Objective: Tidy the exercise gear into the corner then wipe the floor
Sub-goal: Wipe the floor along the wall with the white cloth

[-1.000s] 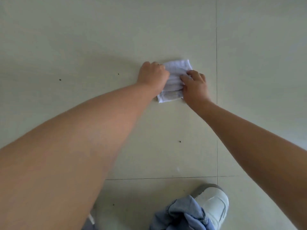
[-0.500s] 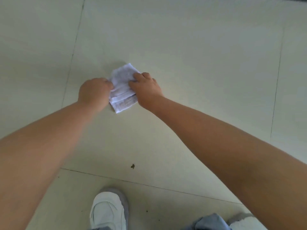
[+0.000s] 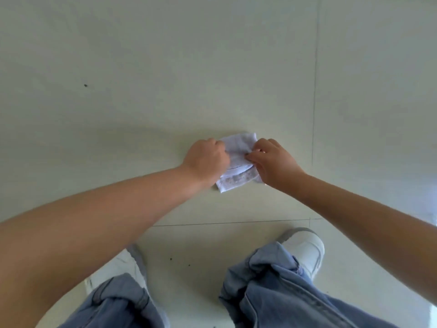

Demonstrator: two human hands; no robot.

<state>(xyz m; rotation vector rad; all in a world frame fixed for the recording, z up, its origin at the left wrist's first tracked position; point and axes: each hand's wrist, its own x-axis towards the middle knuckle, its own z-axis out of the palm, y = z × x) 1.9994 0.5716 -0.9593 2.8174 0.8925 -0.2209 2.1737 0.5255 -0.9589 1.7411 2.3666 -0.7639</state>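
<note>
A dark speck (image 3: 85, 85) sits on the pale tiled floor (image 3: 142, 67) far to the left, well apart from everything else. Lower left, a white shoe (image 3: 123, 266) shows partly under the left forearm, with the cuff of blue jeans (image 3: 118, 301) bunched over it. Toward the middle, the left hand (image 3: 206, 159) is curled into a fist on the left edge of a folded white cloth (image 3: 236, 178); its fingertips are tucked out of sight, so it seems to grip the fabric rather than just press it. The cloth lies flat on the floor between the 2 hands, its hemmed near edge facing the feet. The right hand (image 3: 274, 162) pinches the cloth's right side with bent fingers and thumb. Below it, the other white shoe (image 3: 305, 249) pokes from its denim leg, just past a tile joint (image 3: 236, 223).
</note>
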